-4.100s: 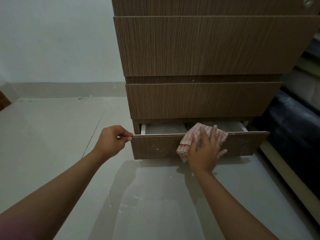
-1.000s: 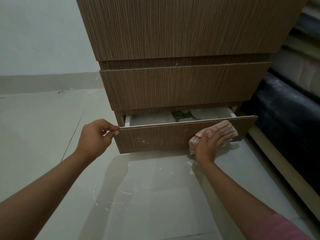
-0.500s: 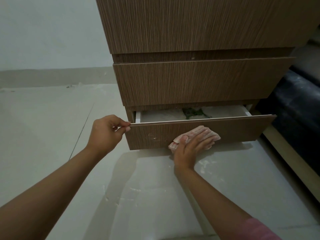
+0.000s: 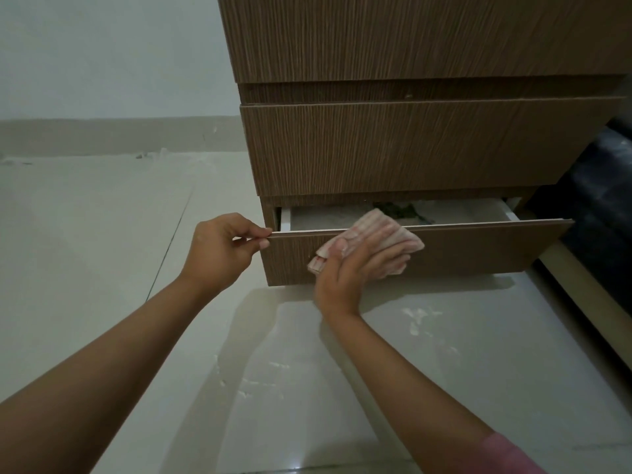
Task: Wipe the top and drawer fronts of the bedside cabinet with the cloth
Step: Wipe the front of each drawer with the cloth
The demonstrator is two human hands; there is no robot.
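Fingers of the right hand [image 4: 345,271] lie flat and press the pink striped cloth [image 4: 376,234] on the front of the bottom drawer [image 4: 478,249], which the left hand [image 4: 219,251] pinches at its top corner, pulled out, with something dark green [image 4: 400,211] inside.

Bare forearms, pink sleeve [image 4: 506,453] on the right arm

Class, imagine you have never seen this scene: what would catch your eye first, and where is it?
The pink checked cloth stands out, pressed by the right hand against the front of the open bottom drawer. At that drawer's left corner the left hand pinches its top edge.
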